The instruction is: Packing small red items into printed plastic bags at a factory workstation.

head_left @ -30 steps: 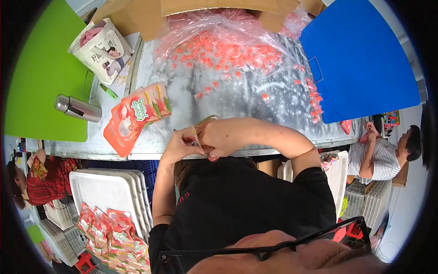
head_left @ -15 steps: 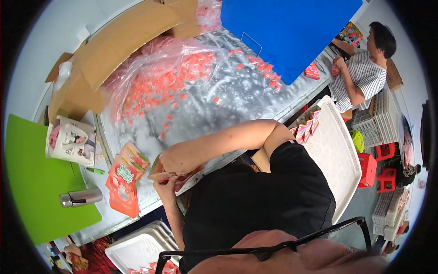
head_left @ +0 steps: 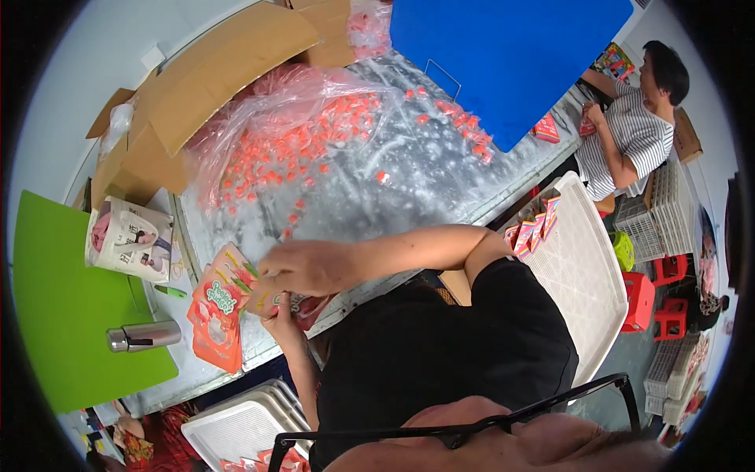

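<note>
My left hand (head_left: 281, 316) pinches the lower edge of a pink-red printed pouch (head_left: 262, 301) at the table's near edge. My right hand (head_left: 303, 267) lies over the pouch's top with its fingers curled on it; the fingertips are partly hidden. Part of the red pouch shows below the right wrist. Just left of both hands lies a fanned stack of flat pouches (head_left: 214, 334) of the same kind. Beyond the right hand, many small red wrapped pieces (head_left: 271, 153) are spread over the metal tabletop (head_left: 346, 204).
Clear plastic sheeting (head_left: 291, 86) and a cardboard box (head_left: 236, 55) stand behind the pieces. On the left are a white bucket (head_left: 130, 244), a steel flask (head_left: 144, 336) and a green board (head_left: 63, 315). A blue board (head_left: 503, 63) and a white tray (head_left: 582, 267) lie right; a co-worker (head_left: 629, 134) stands beyond.
My right hand has lifted slightly and turned, its fingers now over the pouch's top beside the stack. The pouch has shifted left toward the stack. The whole view has shifted slightly.
</note>
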`<state>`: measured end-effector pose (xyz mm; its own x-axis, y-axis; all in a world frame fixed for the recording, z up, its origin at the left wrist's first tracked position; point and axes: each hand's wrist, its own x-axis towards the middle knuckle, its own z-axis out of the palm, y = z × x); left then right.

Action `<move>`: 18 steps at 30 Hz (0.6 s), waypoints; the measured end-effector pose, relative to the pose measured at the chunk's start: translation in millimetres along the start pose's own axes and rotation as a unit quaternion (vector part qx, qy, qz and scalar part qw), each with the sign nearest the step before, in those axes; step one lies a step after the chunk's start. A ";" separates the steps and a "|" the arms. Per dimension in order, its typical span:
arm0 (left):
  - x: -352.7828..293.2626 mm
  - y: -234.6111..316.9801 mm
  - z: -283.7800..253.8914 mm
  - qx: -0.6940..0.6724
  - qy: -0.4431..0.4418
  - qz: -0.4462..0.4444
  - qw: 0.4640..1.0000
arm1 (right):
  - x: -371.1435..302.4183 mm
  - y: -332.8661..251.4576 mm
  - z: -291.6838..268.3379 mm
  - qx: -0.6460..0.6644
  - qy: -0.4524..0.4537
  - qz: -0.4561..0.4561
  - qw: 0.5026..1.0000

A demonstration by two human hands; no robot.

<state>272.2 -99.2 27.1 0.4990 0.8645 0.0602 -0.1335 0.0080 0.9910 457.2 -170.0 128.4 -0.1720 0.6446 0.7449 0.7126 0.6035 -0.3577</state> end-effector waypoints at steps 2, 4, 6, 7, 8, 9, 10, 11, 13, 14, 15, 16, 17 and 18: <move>-2.4 11.4 6.8 -0.061 0.024 -0.027 0.998 | -10.4 7.5 0.7 0.030 0.030 0.092 0.995; -5.8 15.2 5.8 -0.135 0.052 -0.061 0.988 | -24.3 16.1 4.2 0.113 -0.067 0.311 0.941; -3.7 5.9 4.3 -0.135 0.047 -0.060 0.988 | -39.2 27.1 15.0 0.151 -0.054 0.350 0.923; -2.6 4.3 3.9 -0.135 0.041 -0.056 0.988 | -43.3 31.0 20.0 0.188 -0.040 0.385 0.903; -3.4 3.9 4.8 -0.130 0.071 -0.099 0.984 | -48.0 33.9 24.4 0.192 -0.042 0.381 0.903; -1.1 3.3 -0.8 -0.130 0.075 -0.099 0.984 | -49.7 34.3 24.5 0.193 -0.024 0.384 0.903; 3.0 3.1 -9.5 -0.115 0.035 -0.152 0.981 | -50.7 34.6 24.3 0.193 -0.005 0.385 0.902; 6.0 3.4 -15.2 -0.100 -0.005 -0.204 0.974 | -50.5 34.7 24.3 0.195 -0.007 0.384 0.903; 5.4 0.8 -8.7 -0.120 0.023 -0.104 0.987 | -51.6 31.4 25.0 0.189 -0.030 0.423 0.886; 7.0 -3.9 -12.6 -0.127 0.027 -0.094 0.987 | -52.5 30.6 26.2 0.192 -0.035 0.420 0.886; 8.1 -8.9 -14.9 -0.132 0.029 -0.085 0.987 | -55.4 30.7 28.2 0.184 -0.047 0.428 0.884; 8.2 -13.3 -16.4 -0.132 0.034 -0.083 0.987 | -58.7 31.4 30.8 0.176 -0.059 0.435 0.881; 7.8 -17.4 -18.3 -0.138 0.028 -0.087 0.986 | -64.2 34.2 35.6 0.179 -0.063 0.432 0.882; 4.8 -17.0 -20.5 -0.143 0.026 -0.093 0.985 | -65.7 33.6 39.8 0.213 -0.053 0.427 0.877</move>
<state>259.3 -84.8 8.1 0.4938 0.8595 -0.1322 -0.2833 0.3027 0.9100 465.4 -173.4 45.1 0.2228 0.9734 0.0534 0.2964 -0.0154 -0.9549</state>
